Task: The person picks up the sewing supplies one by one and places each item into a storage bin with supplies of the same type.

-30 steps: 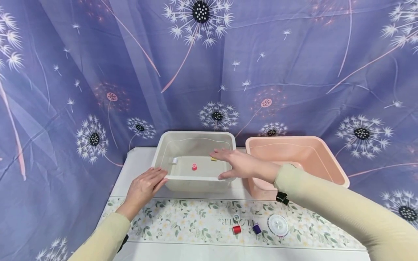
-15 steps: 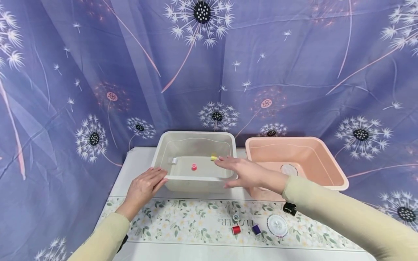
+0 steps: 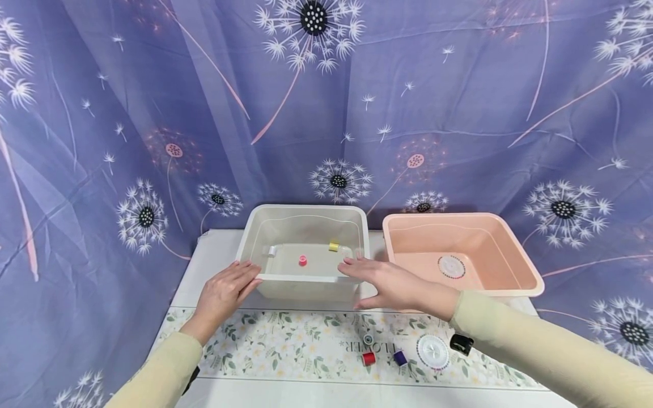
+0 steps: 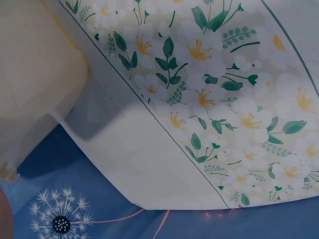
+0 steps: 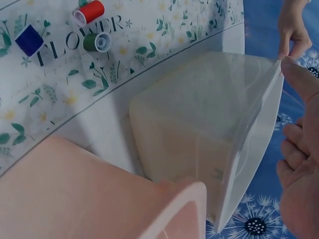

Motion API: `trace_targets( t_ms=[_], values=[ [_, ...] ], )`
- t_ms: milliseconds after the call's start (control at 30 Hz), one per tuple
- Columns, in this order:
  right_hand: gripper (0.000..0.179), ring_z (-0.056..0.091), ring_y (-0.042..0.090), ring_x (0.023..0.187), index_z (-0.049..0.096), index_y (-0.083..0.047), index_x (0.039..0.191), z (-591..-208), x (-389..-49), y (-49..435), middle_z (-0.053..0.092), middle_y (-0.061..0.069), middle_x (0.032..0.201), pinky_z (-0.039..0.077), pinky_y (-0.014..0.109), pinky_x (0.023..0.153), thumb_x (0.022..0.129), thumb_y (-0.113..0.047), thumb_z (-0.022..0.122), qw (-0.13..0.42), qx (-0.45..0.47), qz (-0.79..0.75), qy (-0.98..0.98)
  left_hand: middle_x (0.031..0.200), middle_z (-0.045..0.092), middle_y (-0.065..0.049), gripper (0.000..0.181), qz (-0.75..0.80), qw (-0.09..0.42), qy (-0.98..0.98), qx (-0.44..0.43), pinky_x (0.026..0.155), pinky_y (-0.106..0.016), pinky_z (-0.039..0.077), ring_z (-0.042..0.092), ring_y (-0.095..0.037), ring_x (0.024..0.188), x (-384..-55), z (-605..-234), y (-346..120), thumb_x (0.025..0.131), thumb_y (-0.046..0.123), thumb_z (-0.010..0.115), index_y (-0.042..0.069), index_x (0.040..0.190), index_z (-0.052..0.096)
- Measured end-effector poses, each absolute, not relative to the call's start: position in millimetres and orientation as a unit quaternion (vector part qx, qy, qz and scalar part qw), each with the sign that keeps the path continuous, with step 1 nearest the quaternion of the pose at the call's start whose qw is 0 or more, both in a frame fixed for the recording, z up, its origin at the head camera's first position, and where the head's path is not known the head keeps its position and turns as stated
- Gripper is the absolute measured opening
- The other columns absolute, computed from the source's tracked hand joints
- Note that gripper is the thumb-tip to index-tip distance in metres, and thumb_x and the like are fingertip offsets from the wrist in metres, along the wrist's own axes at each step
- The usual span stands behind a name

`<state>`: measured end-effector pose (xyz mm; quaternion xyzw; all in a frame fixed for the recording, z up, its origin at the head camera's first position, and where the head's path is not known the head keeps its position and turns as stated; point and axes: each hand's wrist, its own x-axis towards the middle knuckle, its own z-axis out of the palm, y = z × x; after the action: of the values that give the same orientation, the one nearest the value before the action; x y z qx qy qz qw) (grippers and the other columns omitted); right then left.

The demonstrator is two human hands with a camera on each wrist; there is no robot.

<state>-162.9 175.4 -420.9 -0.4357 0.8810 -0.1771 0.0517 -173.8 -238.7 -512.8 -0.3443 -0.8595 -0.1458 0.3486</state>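
Observation:
My left hand [image 3: 228,294] holds the front left corner of a grey plastic bin [image 3: 311,279], fingers over the rim and thumb on the outer side. Inside lie a yellow thread spool [image 3: 334,247], a white spool [image 3: 272,251] and a pinkish-red spool [image 3: 302,260]. My right hand [image 3: 390,283] hovers at the bin's front right corner, fingers extended and holding nothing. On the floral mat are a red spool [image 5: 89,13], a green spool [image 5: 97,43] and a dark purple spool [image 5: 29,40]. A round wheel of pins [image 3: 432,352] lies to their right.
A pink bin [image 3: 510,266] stands right of the grey one, with another pin wheel [image 3: 451,266] on its floor. Under the loose spools lies the floral mat [image 3: 285,345] on a white table [image 3: 204,255]. A purple dandelion-print curtain [image 3: 459,102] hangs behind.
My right hand has drawn back from over the grey bin, toward the right and front, uncovering the yellow spool and the pin wheel in the pink bin. The left hand has stayed put.

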Motion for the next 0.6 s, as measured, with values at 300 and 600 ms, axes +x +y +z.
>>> trace_targets(
  t_ms=[300, 600],
  values=[
    [0.087, 0.048, 0.043, 0.148, 0.05, -0.002, 0.158, -432, -148, 182, 0.048, 0.018, 0.162, 0.041, 0.059, 0.121, 0.09, -0.044, 0.085, 0.024, -0.45, -0.168, 0.877, 0.108, 0.081, -0.016, 0.066, -0.144, 0.346, -0.861, -0.343, 0.095, -0.057, 0.063, 0.079, -0.037, 0.101, -174, -513, -239, 0.114, 0.052, 0.04, 0.0, 0.114, 0.081],
    [0.089, 0.051, 0.045, 0.144, 0.05, -0.001, 0.157, -444, -134, 185, 0.05, 0.02, 0.16, 0.043, 0.059, 0.119, 0.089, -0.049, 0.083, 0.007, -0.464, -0.184, 0.867, 0.108, 0.081, -0.016, 0.067, -0.143, 0.342, -0.864, -0.34, 0.096, -0.057, 0.062, 0.079, -0.037, 0.102, -174, -514, -240, 0.115, 0.053, 0.039, 0.001, 0.115, 0.081]
  ],
)
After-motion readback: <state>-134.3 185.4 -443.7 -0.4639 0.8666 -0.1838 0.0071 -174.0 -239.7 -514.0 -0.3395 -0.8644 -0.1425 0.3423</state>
